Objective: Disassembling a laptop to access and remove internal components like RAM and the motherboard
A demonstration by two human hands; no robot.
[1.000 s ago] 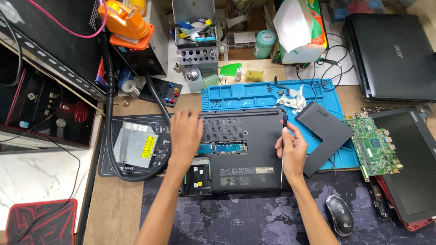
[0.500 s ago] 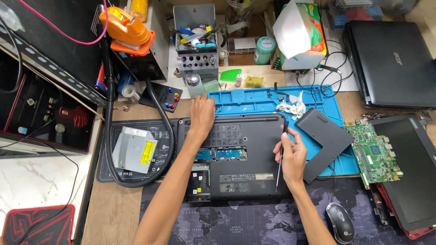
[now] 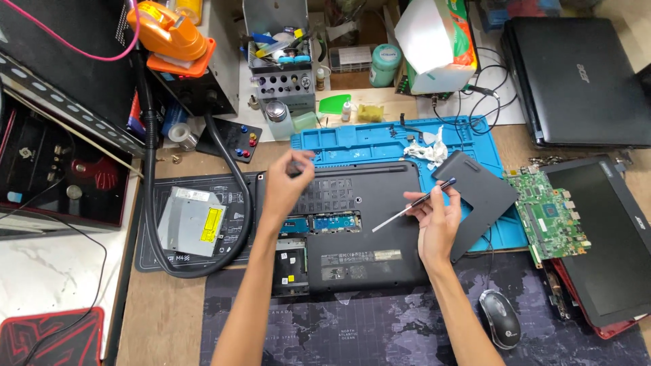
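So from the head view, there's an upside-down black laptop [image 3: 352, 224] lying in the middle of the bench [image 3: 169, 318], with part of its bottom open so you can see the blue boards inside. The left hand [image 3: 285, 186] sits over the laptop's upper left corner, fingers bunched together around something small and dark, can't really tell what it is. The right hand [image 3: 437, 220] hovers over the laptop's right edge, fingers pinching a thin screwdriver [image 3: 413, 203] that lies slanted, tip pointing down-left over the base. Just right of that hand is a loose black cover panel [image 3: 481, 193] resting on the blue repair mat [image 3: 380, 139]. A silver optical drive [image 3: 193, 220] lies left of the laptop, a green motherboard [image 3: 546, 213] off to the right, and a mouse [image 3: 500, 318] near the right forearm.
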